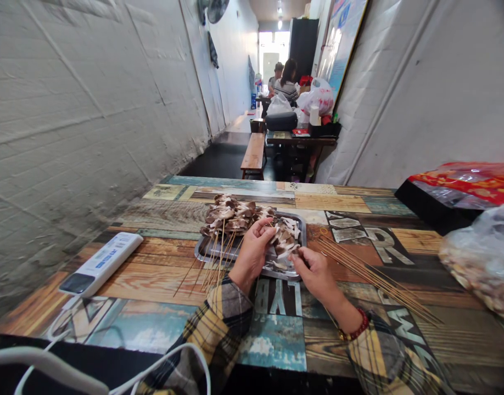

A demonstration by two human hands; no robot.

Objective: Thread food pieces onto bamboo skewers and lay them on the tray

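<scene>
A metal tray (202,249) sits on the patterned wooden table (161,285). On its left side lies a pile of finished mushroom skewers (231,215), their sticks pointing toward me. Loose mushroom pieces (288,230) fill the right side. My left hand (254,249) is curled over the tray, fingers closed on a mushroom piece. My right hand (312,269) hovers at the tray's near right corner, fingers pinched on what looks like a thin skewer and a mushroom piece. Both arms wear plaid sleeves.
A bundle of bare bamboo skewers (371,277) lies to the right of the tray. A white device (101,263) with a cable rests at the left. Plastic bags (482,258) and a red-wrapped box (458,189) stand at the right. Two people sit at a far table (301,140).
</scene>
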